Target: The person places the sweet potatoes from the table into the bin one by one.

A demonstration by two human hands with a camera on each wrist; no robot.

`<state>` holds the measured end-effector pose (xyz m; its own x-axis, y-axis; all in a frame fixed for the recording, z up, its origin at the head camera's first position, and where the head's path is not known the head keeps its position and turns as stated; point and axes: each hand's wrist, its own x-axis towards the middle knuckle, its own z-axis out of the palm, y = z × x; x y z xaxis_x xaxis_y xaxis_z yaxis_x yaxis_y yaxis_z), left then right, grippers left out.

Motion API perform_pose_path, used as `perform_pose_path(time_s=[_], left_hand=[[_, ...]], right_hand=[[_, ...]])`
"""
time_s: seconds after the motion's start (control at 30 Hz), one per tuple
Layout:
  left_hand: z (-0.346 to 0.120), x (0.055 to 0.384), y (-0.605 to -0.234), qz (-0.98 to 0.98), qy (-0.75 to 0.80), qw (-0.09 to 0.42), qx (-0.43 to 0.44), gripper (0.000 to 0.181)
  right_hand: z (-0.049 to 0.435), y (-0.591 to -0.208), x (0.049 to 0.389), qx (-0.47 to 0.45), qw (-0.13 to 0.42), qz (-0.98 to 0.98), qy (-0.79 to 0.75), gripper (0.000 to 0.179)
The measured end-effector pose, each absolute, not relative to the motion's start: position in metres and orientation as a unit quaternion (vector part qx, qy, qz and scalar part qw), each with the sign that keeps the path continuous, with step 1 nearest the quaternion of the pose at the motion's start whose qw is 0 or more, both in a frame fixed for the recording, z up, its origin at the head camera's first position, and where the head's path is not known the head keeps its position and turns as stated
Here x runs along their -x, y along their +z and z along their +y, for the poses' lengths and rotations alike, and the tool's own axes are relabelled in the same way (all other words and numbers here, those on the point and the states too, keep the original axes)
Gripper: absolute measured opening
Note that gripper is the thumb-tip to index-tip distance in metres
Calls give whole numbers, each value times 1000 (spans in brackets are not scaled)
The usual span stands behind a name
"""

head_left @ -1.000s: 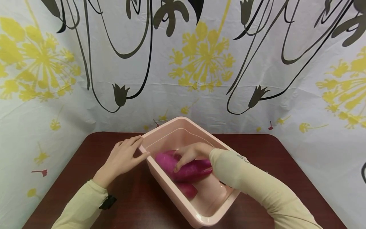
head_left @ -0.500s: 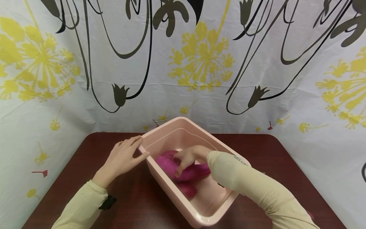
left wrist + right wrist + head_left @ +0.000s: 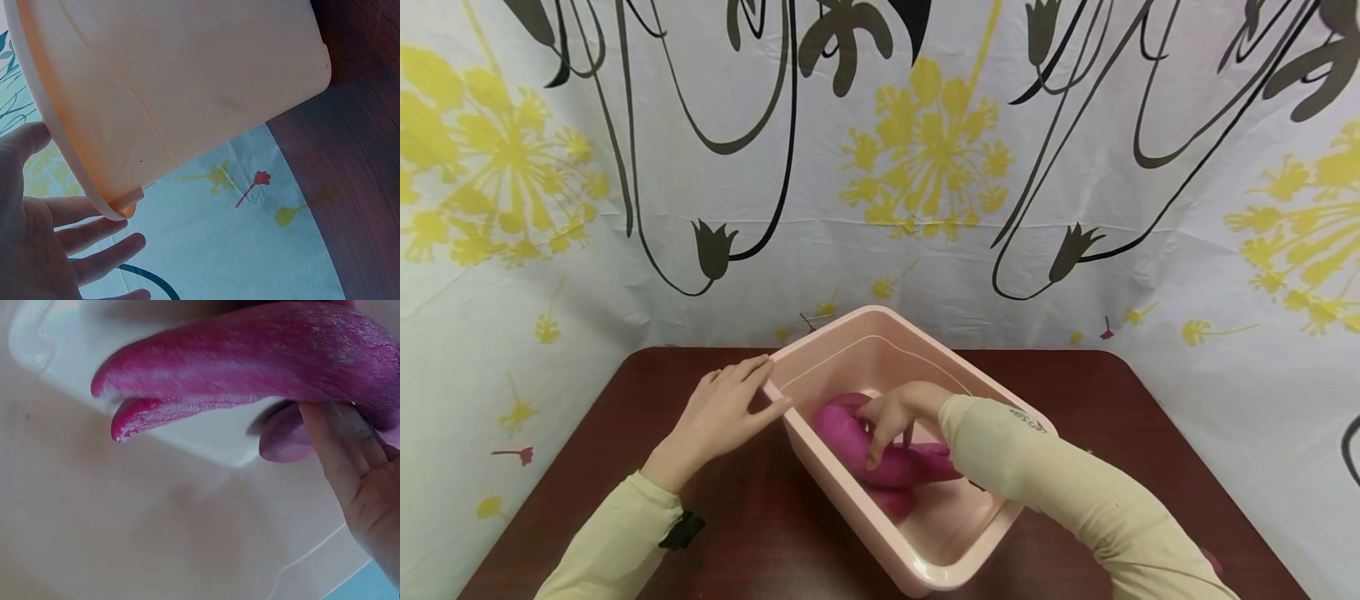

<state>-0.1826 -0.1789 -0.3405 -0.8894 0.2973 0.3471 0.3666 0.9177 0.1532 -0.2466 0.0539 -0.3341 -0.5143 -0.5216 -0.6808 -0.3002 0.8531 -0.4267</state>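
Observation:
A pale pink plastic bin [image 3: 943, 575] stands slantwise on the dark table, with several magenta pieces inside. My left hand [image 3: 722, 412] rests at the bin's left rim, its fingers mostly straight and spread in the left wrist view. Inside the bin, my right hand [image 3: 895, 412] holds a long, smooth, curved magenta piece [image 3: 250, 356], thumb on the near side and fingers beyond it. That piece has tapered, whitish tips; its kind is unclear. A redder rounded piece [image 3: 895, 502] lies below it. Another pink piece [image 3: 848, 401] shows behind, partly hidden.
The dark wood table [image 3: 722, 533] extends around the bin. Behind it hangs a white cloth [image 3: 820, 183] with printed flowers. A black band [image 3: 682, 530] sits at the left sleeve. A small reddish thing [image 3: 1212, 560] peeks out beside the right sleeve.
The long magenta piece has shifted slightly right and toward me, bending more, with my right hand on it. My left hand and the bin have stayed put.

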Motion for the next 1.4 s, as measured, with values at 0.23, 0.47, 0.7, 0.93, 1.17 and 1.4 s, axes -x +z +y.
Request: perform_pose_path(time_s=[0.23, 0.47, 0.7, 0.93, 1.17, 1.4], left_hand=[[-179, 183, -341, -967, -107, 157, 171, 66], [-180, 182, -341, -967, -106, 153, 173, 66], [-180, 183, -341, -967, -108, 152, 173, 66], [-180, 184, -341, -966, -107, 156, 175, 66], [-179, 184, -342, -965, -107, 161, 176, 66], [-179, 183, -342, -966, -107, 161, 174, 66]], right_hand=[[55, -326, 251, 251, 433, 857, -127, 53], [59, -306, 255, 278, 409, 859, -133, 45], [71, -276, 259, 321, 367, 861, -146, 40], [92, -242, 260, 350, 344, 855, -167, 43], [125, -224, 260, 344, 316, 859, -210, 41], [160, -214, 258, 333, 290, 868, -228, 38]])
